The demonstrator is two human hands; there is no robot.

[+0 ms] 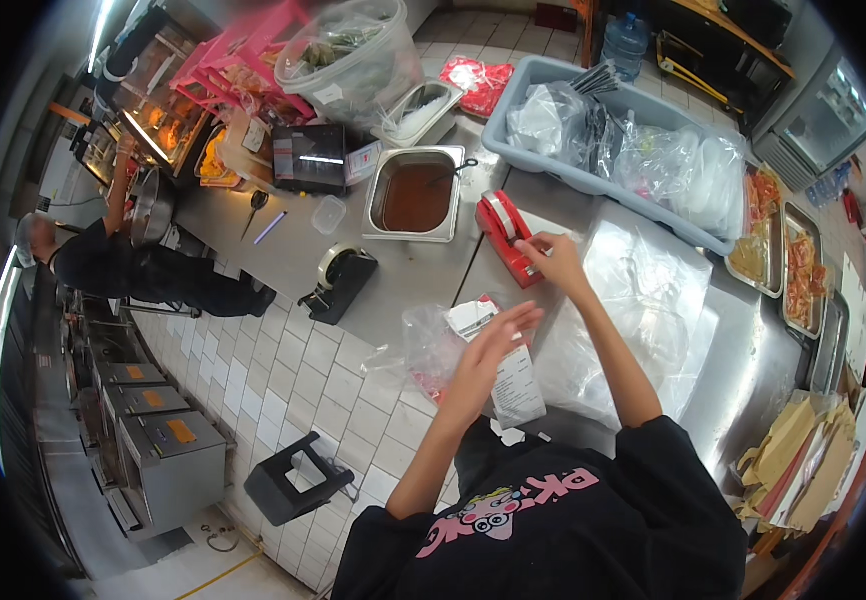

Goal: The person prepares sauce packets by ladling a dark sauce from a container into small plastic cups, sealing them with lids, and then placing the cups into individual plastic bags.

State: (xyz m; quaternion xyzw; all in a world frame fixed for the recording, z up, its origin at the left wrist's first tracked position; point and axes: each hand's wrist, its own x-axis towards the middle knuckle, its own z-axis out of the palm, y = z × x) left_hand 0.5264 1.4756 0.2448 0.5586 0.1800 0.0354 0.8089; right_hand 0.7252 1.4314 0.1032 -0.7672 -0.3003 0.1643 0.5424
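Note:
My right hand [556, 261] is at a red tape dispenser [509, 238], its fingertips against or just over the tape path. Whether they grip the tape is too small to see. Lower down, my left hand [487, 360] reaches over a clear plastic bag [433, 341] with red printing at the table's near edge. Its fingers are stretched out, and the thumb side is partly hidden. A printed paper receipt [517, 390] lies on the bag, running beneath that hand. To the right is a stack of clear plastic bags [628, 300].
A black tape dispenser [339, 281] stands left of the bag. Behind are a steel pan of brown-red sauce [415, 195] with a ladle and a grey-blue tub [590, 169] of packaged items. Trays of food [800, 277] stand right. A co-worker [125, 255] stands at far left.

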